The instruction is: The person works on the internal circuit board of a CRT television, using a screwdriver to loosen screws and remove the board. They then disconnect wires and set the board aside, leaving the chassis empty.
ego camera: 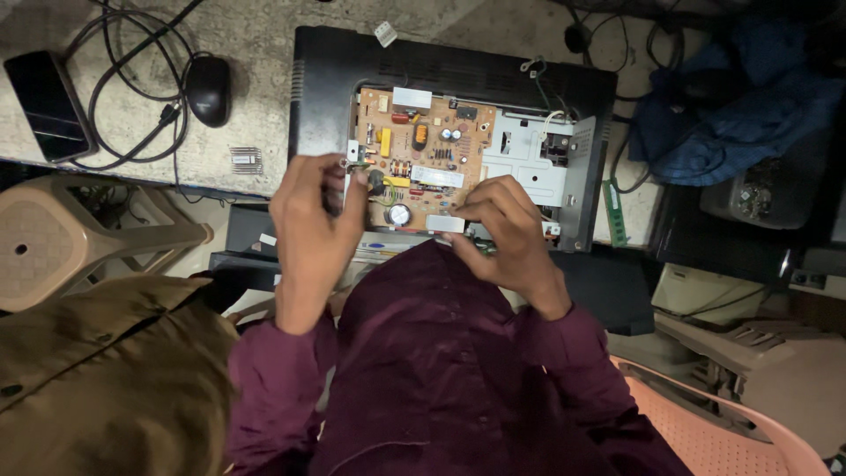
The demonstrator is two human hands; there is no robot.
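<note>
A black monitor casing (326, 88) lies open on the table, back side up. Inside it sit a tan circuit board (427, 150) with capacitors and coils, and to its right a grey metal plate (529, 154). My left hand (308, 229) pinches the board's left edge, just below a small metal bracket (353, 154). My right hand (507, 238) curls its fingers over the board's lower right edge, beside a white connector (445, 223). Maroon sleeves cover both arms. What lies under the fingertips is hidden.
On the table's left are a black mouse (209, 88), a dark phone (48, 106), looped cables and a small metal bundle (246, 159). A green memory stick (616, 214) and blue cloth (731, 115) lie to the right. A beige stool (70, 238) and a person's brown sleeve (106, 379) are at the left.
</note>
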